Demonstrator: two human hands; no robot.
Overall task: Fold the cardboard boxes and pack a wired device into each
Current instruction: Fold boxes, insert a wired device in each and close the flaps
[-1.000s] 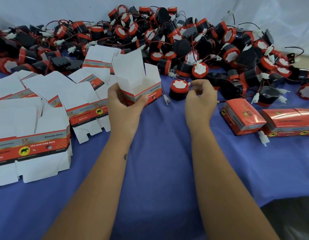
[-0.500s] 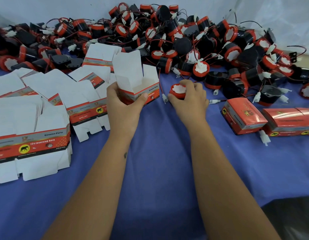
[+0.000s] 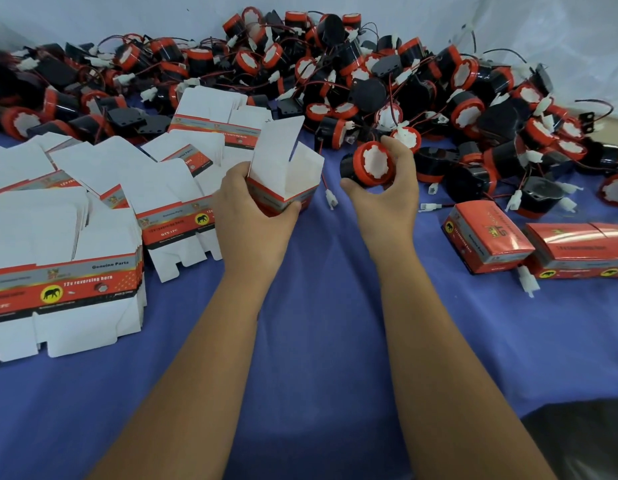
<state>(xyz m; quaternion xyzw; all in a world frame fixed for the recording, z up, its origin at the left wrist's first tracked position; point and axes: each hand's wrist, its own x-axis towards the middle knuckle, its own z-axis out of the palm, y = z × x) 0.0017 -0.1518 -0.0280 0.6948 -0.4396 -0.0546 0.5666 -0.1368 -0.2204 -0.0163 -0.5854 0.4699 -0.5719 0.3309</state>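
L hand (image 3: 257, 206) grips open carton (image 3: 283, 183), flaps up, just above blue bench (image 3: 318, 323). R hand (image 3: 382, 199) holds reversing horn (image 3: 368, 166) beside it, wire w/ white connector (image 3: 331, 199) dangling between. Packed boxes (image 3: 487, 244) far right.

I see my left hand (image 3: 255, 206) gripping an open box (image 3: 283, 174), flaps up, and my right hand (image 3: 383, 192) holding a red-and-black horn (image 3: 369, 164) just beside it — wire connector (image 3: 331, 199) dangling between — above the blue surface (image 3: 318, 341).
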